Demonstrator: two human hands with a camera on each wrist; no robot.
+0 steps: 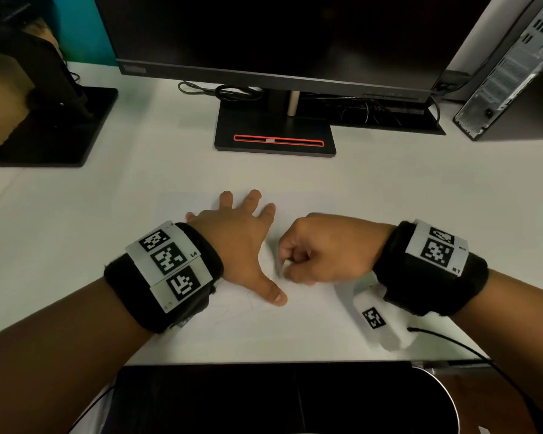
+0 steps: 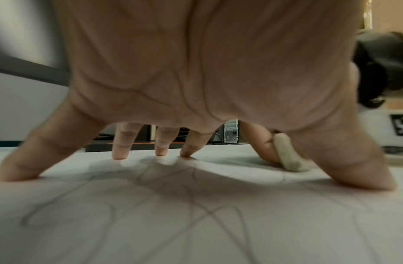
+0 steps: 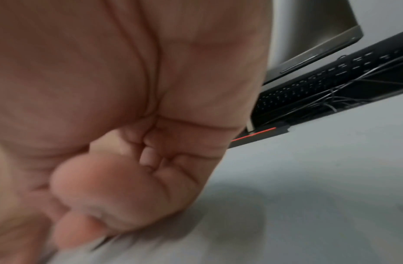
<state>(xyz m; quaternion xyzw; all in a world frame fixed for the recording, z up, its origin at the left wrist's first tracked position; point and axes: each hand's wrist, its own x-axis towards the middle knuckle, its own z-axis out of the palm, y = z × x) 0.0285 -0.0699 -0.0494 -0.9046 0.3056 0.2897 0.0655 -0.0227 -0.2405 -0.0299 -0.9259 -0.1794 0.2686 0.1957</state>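
Observation:
A white sheet of paper [image 1: 311, 308] with faint pencil scribbles [image 1: 251, 303] lies on the white desk in front of me. My left hand [image 1: 242, 242] presses on it with fingers spread and straight; the left wrist view shows the fingertips [image 2: 119, 153] planted on the scribbled paper [image 2: 173, 214]. My right hand [image 1: 314, 252] is curled into a fist just right of the left thumb. It pinches a small white eraser [image 2: 286, 155] whose tip touches the paper. In the head view the fist mostly hides the eraser. The right wrist view shows only curled fingers [image 3: 119, 178], blurred.
A dark monitor [image 1: 279, 36] on a black stand [image 1: 275, 133] sits at the back centre, with a keyboard and cables [image 1: 386, 114] behind it. A PC tower [image 1: 511, 67] stands back right, another black stand [image 1: 60, 126] back left. The desk edge [image 1: 264, 361] is near me.

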